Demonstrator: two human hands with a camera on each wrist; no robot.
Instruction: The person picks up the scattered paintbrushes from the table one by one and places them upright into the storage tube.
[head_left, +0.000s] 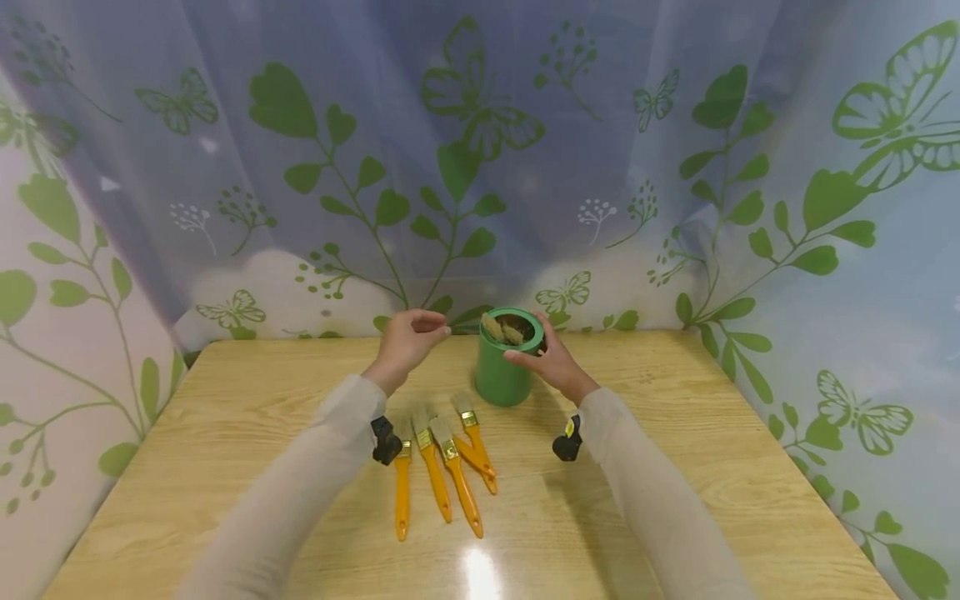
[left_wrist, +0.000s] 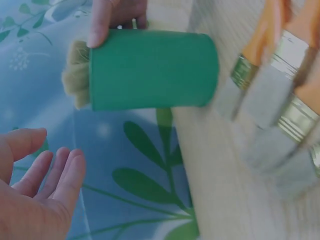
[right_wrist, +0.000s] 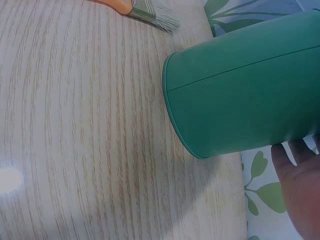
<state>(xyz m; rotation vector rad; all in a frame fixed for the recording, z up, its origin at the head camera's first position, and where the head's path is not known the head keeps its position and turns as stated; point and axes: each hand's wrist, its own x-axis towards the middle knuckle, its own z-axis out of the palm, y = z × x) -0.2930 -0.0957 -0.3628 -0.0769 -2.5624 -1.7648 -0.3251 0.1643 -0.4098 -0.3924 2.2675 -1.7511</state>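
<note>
Gripping the green can [head_left: 504,375] from its right side, the right hand [head_left: 557,362] has its thumb across the near face just below the rim and its fingers round the far side. The can is roughly upright, mouth up, near the far edge of the wooden table [head_left: 675,467], a little right of the middle. Tan tufts [head_left: 512,333] show at its mouth, where the inside looks dark. Left of the can and apart from it, the left hand [head_left: 405,342] holds nothing, its fingers loosely bent and a gap between them and the thumb. Nearer and left of the can lie several paintbrushes [head_left: 452,454], bristles toward the far side and orange handles toward the near side, some crossing. Behind the table hangs a curtain [head_left: 525,208] printed with green leaves and butterflies.
</note>
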